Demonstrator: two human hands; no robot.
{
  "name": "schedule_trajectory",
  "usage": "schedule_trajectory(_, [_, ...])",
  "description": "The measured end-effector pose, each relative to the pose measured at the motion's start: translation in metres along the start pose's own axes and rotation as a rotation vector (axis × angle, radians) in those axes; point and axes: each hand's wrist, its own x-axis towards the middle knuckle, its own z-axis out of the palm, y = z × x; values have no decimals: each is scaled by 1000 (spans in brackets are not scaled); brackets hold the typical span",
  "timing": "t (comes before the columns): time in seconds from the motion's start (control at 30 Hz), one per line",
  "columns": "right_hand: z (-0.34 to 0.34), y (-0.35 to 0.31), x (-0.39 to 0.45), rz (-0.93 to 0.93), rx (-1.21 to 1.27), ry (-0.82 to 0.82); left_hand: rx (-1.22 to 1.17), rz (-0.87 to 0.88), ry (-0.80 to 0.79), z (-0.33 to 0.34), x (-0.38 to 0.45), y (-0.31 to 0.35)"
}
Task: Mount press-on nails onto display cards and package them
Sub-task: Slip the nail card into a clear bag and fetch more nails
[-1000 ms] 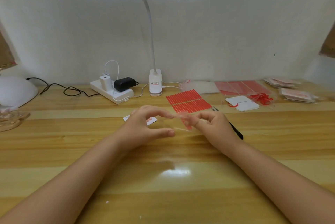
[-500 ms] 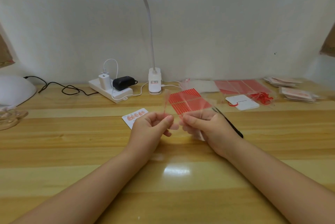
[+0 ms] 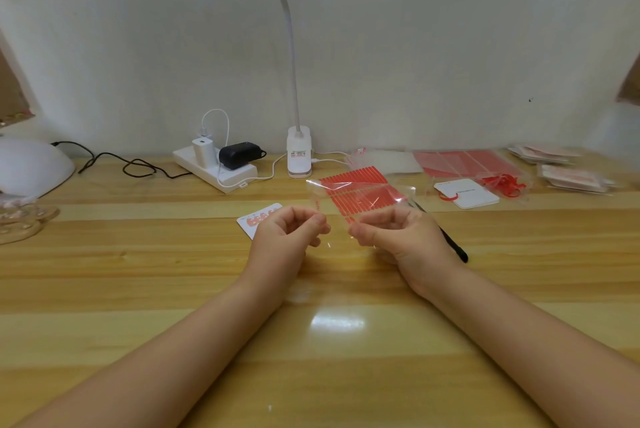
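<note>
Nearest, two bare forearms reach forward over the wooden worktop (image 3: 145,275). The left hand (image 3: 287,232) and right hand (image 3: 394,233) are raised just above it, fingers curled, each pinching a lower corner of a clear plastic bag (image 3: 349,199) between thumb and fingertips. The bag stands roughly upright between the hands, its top edge bent over; whether anything is inside it cannot be told, since it is see-through and the red strip sheet (image 3: 356,181) lying behind shows through it.

Just beyond the left hand a white display card (image 3: 256,218) with pinkish-red nails mounted in a row lies flat on the worktop, partly hidden by the knuckles. Behind the right hand a black pen-like tool (image 3: 453,247) lies at a slant.

Farther back are a white tag with a red loop (image 3: 467,193), red ribbon scraps (image 3: 504,183), more clear bags (image 3: 391,161), red sheets (image 3: 464,162) and stacks of packed cards (image 3: 571,176). By the wall stand a power strip (image 3: 214,171) and the lamp (image 3: 298,154).
</note>
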Motion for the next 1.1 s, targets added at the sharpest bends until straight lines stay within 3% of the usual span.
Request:
schedule_trajectory(0.3, [-1,2,0,-45,38,-31,-35,-8,-173,-3,-2,4])
schedule_trajectory(0.6, [-1,2,-1,-31,-27,3,62,-12,-249,-4,-3,3])
schedule_trajectory(0.7, [1,2,-1,-141,-322,125,60,-39,-198,-5,-2,1])
schedule_trajectory(0.77, [-1,-2,-3,-314,-610,175,82,-48,-201,-5,-2,2])
schedule_trajectory(0.83, [-6,-6,-4,-540,-908,109,120,-27,-243,-4,-2,1])
schedule_trajectory(0.9, [-8,-8,-6,-647,-1146,44,166,0,-280,-2,-3,0])
schedule_trajectory(1.1, [-1,-3,-10,-641,-1230,-13,184,17,-369,-3,-5,0])
